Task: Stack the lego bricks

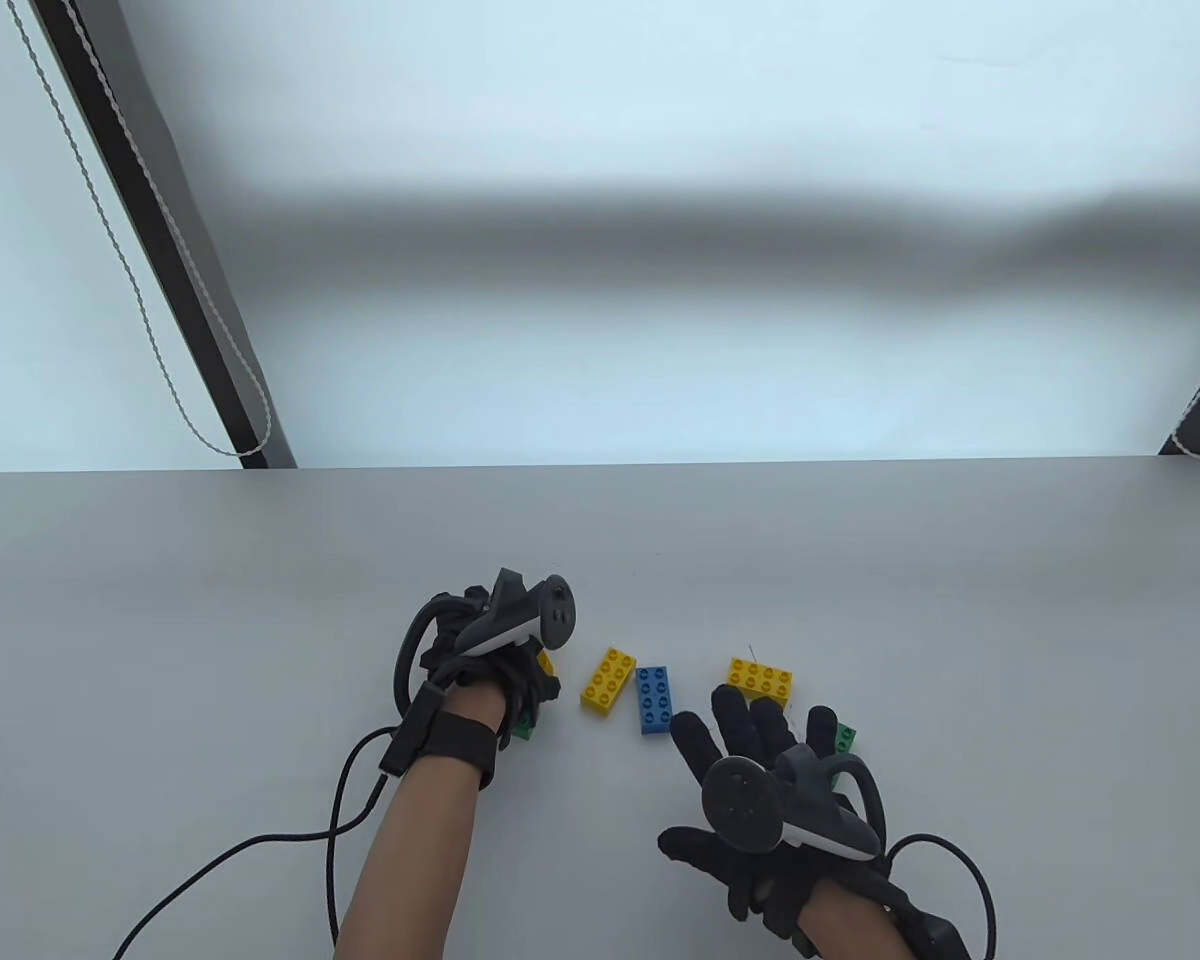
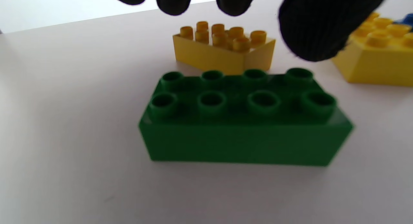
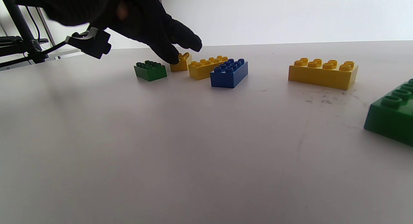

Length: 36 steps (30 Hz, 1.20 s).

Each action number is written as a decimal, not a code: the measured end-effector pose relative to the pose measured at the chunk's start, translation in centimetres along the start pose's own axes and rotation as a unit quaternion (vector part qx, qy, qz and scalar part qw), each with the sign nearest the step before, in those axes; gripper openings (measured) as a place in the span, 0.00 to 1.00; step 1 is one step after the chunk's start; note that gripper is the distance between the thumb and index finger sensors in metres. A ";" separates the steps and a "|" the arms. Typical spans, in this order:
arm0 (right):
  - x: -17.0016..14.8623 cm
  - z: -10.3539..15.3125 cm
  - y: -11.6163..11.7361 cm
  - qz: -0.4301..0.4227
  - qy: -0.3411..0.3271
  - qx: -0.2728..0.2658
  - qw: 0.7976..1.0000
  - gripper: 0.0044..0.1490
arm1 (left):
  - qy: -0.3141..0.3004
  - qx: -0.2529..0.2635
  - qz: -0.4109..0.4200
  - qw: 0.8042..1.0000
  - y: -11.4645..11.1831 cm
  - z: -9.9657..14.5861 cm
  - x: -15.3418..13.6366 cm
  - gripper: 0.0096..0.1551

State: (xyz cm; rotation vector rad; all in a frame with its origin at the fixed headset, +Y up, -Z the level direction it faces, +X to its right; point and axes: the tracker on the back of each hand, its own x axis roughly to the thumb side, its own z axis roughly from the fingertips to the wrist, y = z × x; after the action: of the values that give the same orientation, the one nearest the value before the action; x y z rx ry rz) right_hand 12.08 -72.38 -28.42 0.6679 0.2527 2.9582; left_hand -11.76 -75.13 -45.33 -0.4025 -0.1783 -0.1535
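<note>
Several bricks lie on the grey table. My left hand hovers with spread fingers over a green brick and a small yellow brick; its fingertips hang just above them and hold nothing. A yellow brick and a blue brick lie side by side in the middle. Another yellow brick lies to the right. My right hand lies open and flat, fingers spread, just in front of that brick and partly over a second green brick.
The table's far edge runs across the middle of the table view. A black cable trails from my left wrist over the near left of the table. Dark frame posts stand behind the table.
</note>
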 end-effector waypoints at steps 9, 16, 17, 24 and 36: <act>-0.1 0.0 0.0 -0.006 -0.001 0.005 1.000 0.64 | 0.002 -0.007 0.004 1.000 -1.0 -0.8 0.2 0.48; -0.1 0.0 -0.1 -0.009 -0.002 0.007 1.000 0.64 | 0.008 0.003 -0.007 1.000 -1.1 -1.1 0.6 0.45; 0.0 0.0 -0.1 -0.009 -0.002 0.006 1.000 0.64 | 0.008 0.005 -0.009 1.000 -1.1 -1.1 0.6 0.45; 0.0 0.0 0.0 -0.009 -0.004 0.007 1.000 0.64 | 0.012 0.026 -0.020 0.999 -0.9 -1.0 0.9 0.42; 0.0 0.0 0.0 -0.010 -0.002 0.009 1.000 0.64 | 0.014 0.097 -0.029 0.995 1.5 2.1 1.3 0.44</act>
State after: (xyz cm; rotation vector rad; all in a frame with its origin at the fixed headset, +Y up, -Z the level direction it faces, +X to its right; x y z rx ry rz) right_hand 12.07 -72.34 -28.39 0.6689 0.2828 2.9393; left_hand -10.55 -73.05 -43.79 -0.2022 -0.1749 -0.1979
